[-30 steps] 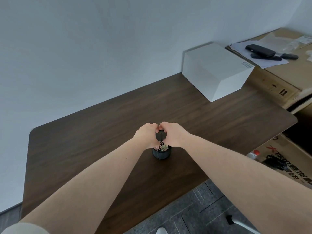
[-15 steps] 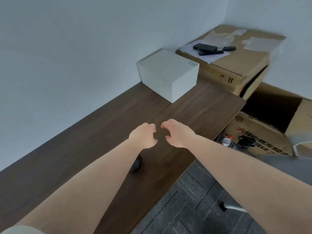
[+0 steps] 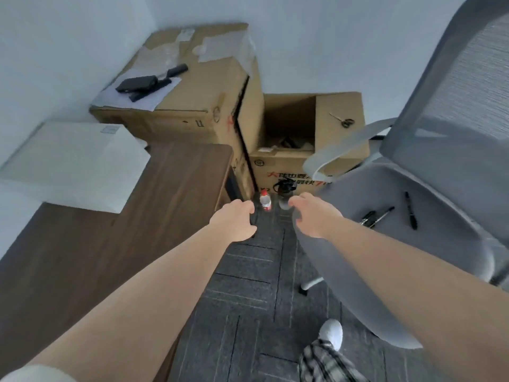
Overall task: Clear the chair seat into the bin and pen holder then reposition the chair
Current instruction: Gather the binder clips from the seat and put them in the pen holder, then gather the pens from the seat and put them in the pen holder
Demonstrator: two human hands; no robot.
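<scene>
Two slim pens (image 3: 410,210) on grey seat (image 3: 440,199)

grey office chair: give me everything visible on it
The grey office chair stands upright on dark carpet, right of the wooden desk. It has a mesh backrest, a smooth padded-looking seat, one curved grey armrest and a white base leg showing underneath. Three black pens lie loose on the seat, one apart from the other two. The right hand hovers in front of the seat's front edge; contact is unclear.
</scene>
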